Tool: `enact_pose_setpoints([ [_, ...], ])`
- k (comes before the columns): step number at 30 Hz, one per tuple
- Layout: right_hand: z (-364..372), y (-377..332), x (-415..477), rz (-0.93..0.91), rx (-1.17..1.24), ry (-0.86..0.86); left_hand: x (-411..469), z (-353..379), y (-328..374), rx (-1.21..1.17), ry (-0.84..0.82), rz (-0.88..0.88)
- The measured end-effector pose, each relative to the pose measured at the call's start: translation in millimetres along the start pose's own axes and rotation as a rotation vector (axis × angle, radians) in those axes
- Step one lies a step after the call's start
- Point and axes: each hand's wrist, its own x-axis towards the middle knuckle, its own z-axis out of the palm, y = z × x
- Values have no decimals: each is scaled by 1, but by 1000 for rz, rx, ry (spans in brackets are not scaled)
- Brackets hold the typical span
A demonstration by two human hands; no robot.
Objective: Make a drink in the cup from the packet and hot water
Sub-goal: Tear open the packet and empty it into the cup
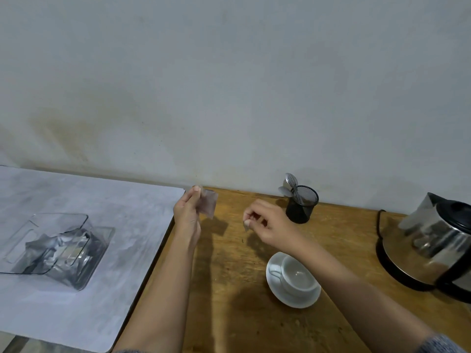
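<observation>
My left hand [187, 212] pinches a small brownish packet [209, 203] by its upper edge, holding it above the wooden table. To its right, my right hand [267, 225] has its fingers closed on a small torn-off scrap [246, 226] of the packet. A white cup [297, 275] stands empty on a white saucer [293, 300] below my right wrist. The steel electric kettle [438, 240] with a black lid and base stands at the far right.
A black mesh holder [302, 203] with metal spoons stands by the wall. A clear plastic box [58, 247] with several silver packets lies on a grey mat [102, 289] at the left. The kettle's black cord [379, 222] runs behind it.
</observation>
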Motion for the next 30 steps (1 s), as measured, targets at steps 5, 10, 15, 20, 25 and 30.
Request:
enact_pose_setpoints([
  [5,49,33,-11,373,82,-92,-10,-10,0,47,-30,10],
  [10,122,70,-12,762,338,-147,-25,-39,-7,124,12,-31],
  [15,158,80,-13,867,166,-142,-31,-65,-14,219,53,-76],
  [20,154,73,-13,873,38,-178,-34,-71,-17,258,48,-88],
  [25,132,56,-10,593,124,-85,-36,-54,-21,278,33,-101],
  [30,69,21,-8,468,504,59,-46,-3,-24,139,-4,-147],
])
